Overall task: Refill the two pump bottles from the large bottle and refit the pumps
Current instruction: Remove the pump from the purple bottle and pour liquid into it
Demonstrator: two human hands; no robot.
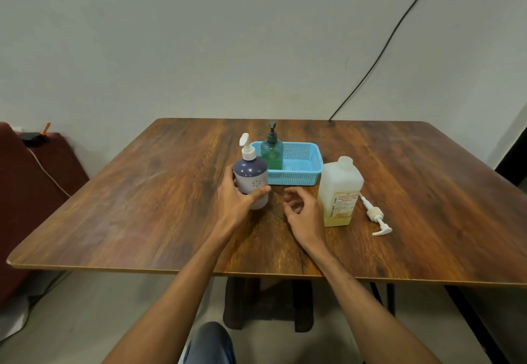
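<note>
The wooden tabletop [142, 192] runs up to a pale wall [171, 49]. My left hand [233, 201] grips the purple pump bottle [252, 175] just left of the blue basket [302, 176]; the green pump bottle [272, 152] stands inside it. Right of the basket stands the large bottle [339, 189], with a loose pump [376, 218] lying beyond. My right hand [302, 209] hovers before the basket, loosely curled, empty.

large bottle [340, 183] print unreadable, basket [302, 176] partly hidden

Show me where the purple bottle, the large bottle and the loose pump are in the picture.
purple bottle [251, 168]: head view, on its dark upper body.
large bottle [339, 181]: head view, on its white body above the label.
loose pump [374, 213]: head view, on its screw collar.
</note>
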